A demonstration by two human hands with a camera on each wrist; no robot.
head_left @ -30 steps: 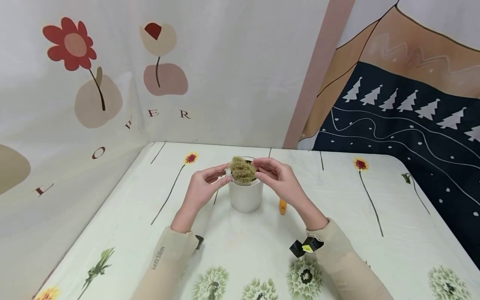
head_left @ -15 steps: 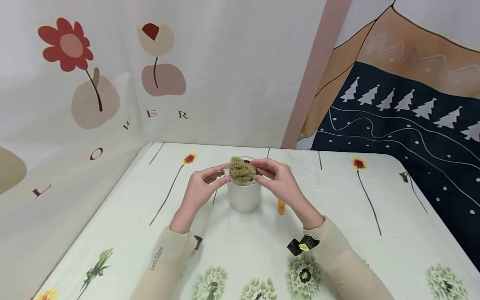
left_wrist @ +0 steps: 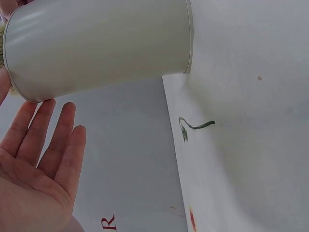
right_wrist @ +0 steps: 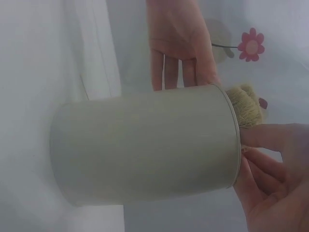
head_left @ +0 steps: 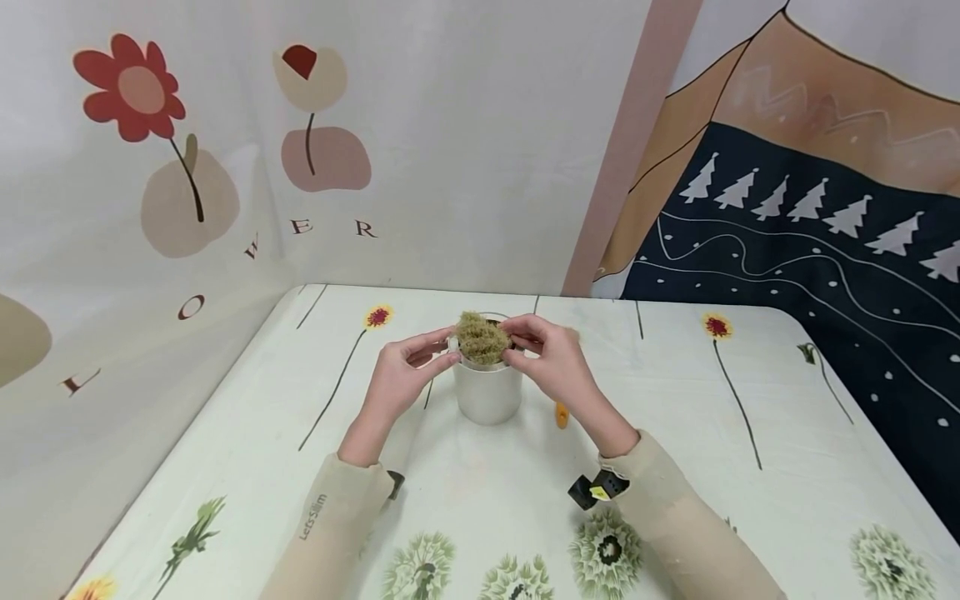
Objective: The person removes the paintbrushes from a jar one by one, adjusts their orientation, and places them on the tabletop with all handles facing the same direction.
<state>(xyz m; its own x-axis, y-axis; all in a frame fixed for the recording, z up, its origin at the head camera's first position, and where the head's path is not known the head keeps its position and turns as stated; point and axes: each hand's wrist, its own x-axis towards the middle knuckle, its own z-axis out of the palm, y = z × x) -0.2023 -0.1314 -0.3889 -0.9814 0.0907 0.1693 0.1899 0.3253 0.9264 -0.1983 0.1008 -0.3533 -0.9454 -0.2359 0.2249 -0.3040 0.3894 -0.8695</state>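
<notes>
A pale cylindrical flowerpot [head_left: 487, 396] stands upright on the table in the head view. Tufted green moss [head_left: 480, 338] fills most of its mouth and rises above the rim, with a dark patch of the inside visible behind. My left hand [head_left: 405, 375] is at the pot's left side; in the left wrist view its nearly straight fingertips touch the rim and the thumb lies by the moss. At the right rim, my right hand [head_left: 557, 358] has curled fingers and holds the moss's edge with the thumb. Its fingertips are partly hidden behind the rim.
An orange handle-like piece [head_left: 562, 414] lies right of the pot, partly covered by my right hand and wrist. The table [head_left: 675, 400] wears a white flower-printed cloth. Printed fabric [head_left: 465, 150] hangs along its back and left sides.
My right hand shifts very slightly left against the moss, its wrist turning inward a little. The left hand and the pot stay in place; the head view drifts slightly.
</notes>
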